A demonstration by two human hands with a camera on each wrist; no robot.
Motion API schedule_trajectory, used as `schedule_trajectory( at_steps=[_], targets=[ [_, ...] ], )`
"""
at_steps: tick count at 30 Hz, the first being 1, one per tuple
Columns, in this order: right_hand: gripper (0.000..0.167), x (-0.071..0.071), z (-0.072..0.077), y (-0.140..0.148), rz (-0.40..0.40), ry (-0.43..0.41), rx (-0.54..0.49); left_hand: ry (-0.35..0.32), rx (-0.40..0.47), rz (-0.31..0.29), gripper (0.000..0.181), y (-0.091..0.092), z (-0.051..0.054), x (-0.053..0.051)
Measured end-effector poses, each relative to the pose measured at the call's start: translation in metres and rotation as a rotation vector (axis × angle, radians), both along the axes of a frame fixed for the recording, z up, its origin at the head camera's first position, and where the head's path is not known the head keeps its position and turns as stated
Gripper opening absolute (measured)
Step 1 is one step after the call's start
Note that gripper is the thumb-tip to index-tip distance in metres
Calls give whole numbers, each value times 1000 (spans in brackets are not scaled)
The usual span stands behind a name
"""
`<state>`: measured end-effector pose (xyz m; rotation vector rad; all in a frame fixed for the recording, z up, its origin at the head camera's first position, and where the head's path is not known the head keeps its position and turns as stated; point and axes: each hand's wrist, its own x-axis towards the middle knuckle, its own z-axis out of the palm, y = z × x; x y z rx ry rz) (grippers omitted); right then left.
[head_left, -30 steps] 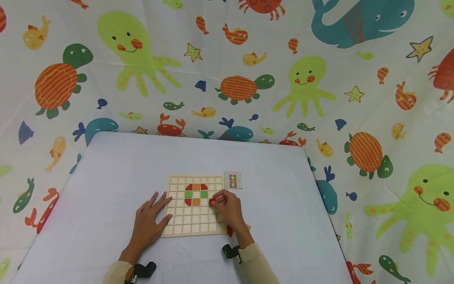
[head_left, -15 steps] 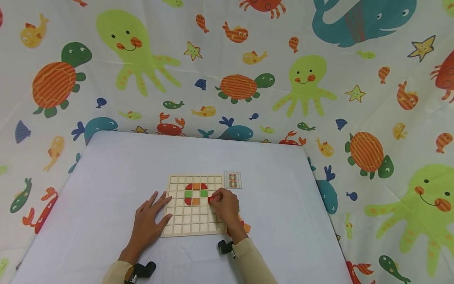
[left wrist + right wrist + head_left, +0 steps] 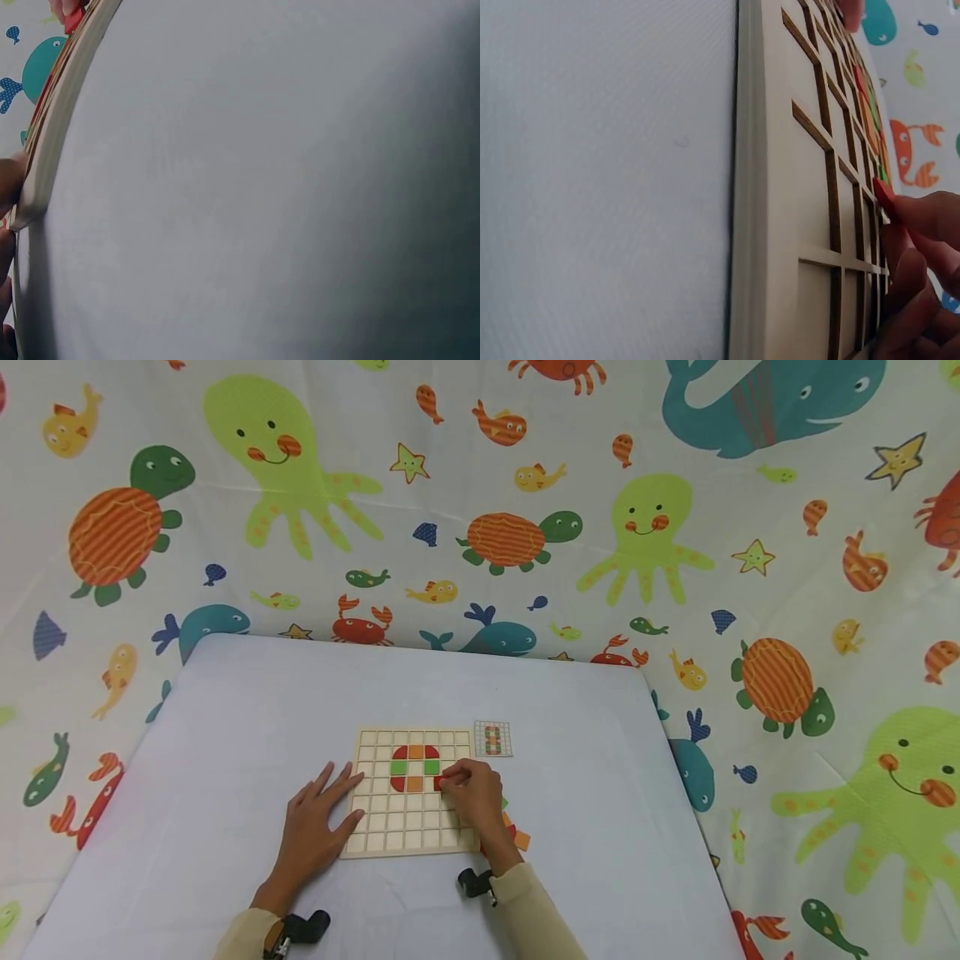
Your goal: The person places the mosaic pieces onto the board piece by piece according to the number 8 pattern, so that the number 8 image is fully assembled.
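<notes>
A wooden grid board (image 3: 396,842) lies flat, with red, orange and green tiles set in a ring in its upper middle. The right hand (image 3: 480,797) pinches a red piece (image 3: 438,783) between thumb and fingertips, just right of the orange tile (image 3: 415,784) in the ring's lower row. In the right wrist view the same red piece (image 3: 885,196) is tilted at the grid (image 3: 814,259). The left hand (image 3: 318,827) rests spread at the board's left edge, thumb and fingertips touching it; in the left wrist view its fingers (image 3: 9,184) touch the board's edge (image 3: 56,135).
A small printed pattern card (image 3: 492,739) lies by the board's upper right corner. Loose orange (image 3: 522,841), red and green pieces lie beside the right forearm, partly hidden by it. Behind the white table (image 3: 600,760) hangs a cloth with sea animals (image 3: 506,539).
The right hand has moved slightly left with the red piece, bringing it beside the ring of tiles. More of the loose pieces show by the forearm. The left hand has stayed in place.
</notes>
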<state>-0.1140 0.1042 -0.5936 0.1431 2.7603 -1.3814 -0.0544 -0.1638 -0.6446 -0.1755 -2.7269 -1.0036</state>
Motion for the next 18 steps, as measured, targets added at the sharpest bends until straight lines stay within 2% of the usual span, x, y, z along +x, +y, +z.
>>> schedule_trajectory(
  at_steps=[8,18],
  targets=[
    [8,-1,-1,-11,-2,-1,82,21,-3,-3,62,-1,3,0],
    [11,-2,-2,-18,22,8,127,21,2,-5,61,0,1,-1]
  ],
)
